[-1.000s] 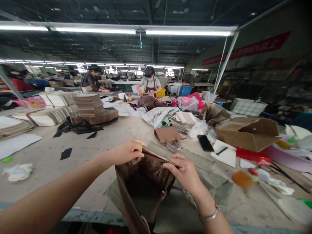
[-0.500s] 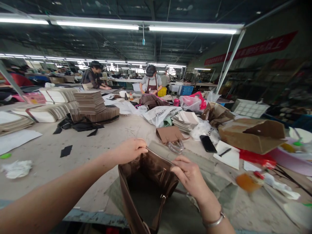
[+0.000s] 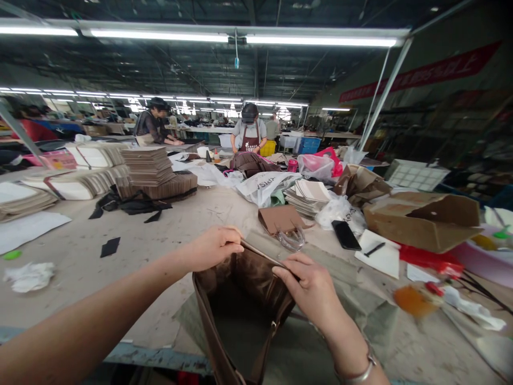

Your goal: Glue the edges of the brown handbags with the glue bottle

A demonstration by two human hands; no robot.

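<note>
A brown handbag [image 3: 208, 315] stands in front of me at the table's near edge, its mouth facing up and its dark lining showing. My left hand [image 3: 218, 247] pinches the far rim at its left end, thumb against fingers. Toward the right end of that same rim, my right hand [image 3: 306, 280] grips the edge between thumb and fingers. A small metal clasp [image 3: 273, 324] shows at the bag's right side. Under the bag lies a greyish-green sheet [image 3: 363, 315]. Just beyond my hands is a smaller brown bag [image 3: 280, 218] with clear handles.
Stacked brown panels [image 3: 148, 167] and strapped pale bundles [image 3: 72, 184] stand at left. On the right are a black phone [image 3: 345, 235], a pen [image 3: 374, 249], an open paper bag [image 3: 420, 222] and an orange bottle [image 3: 417, 300]. Two co-workers [image 3: 250, 128] [image 3: 154, 123] stand across the table.
My right hand has slid slightly left along the bag's rim, its thumb now further over the edge. My left hand keeps its pinch. The view has shifted slightly.
</note>
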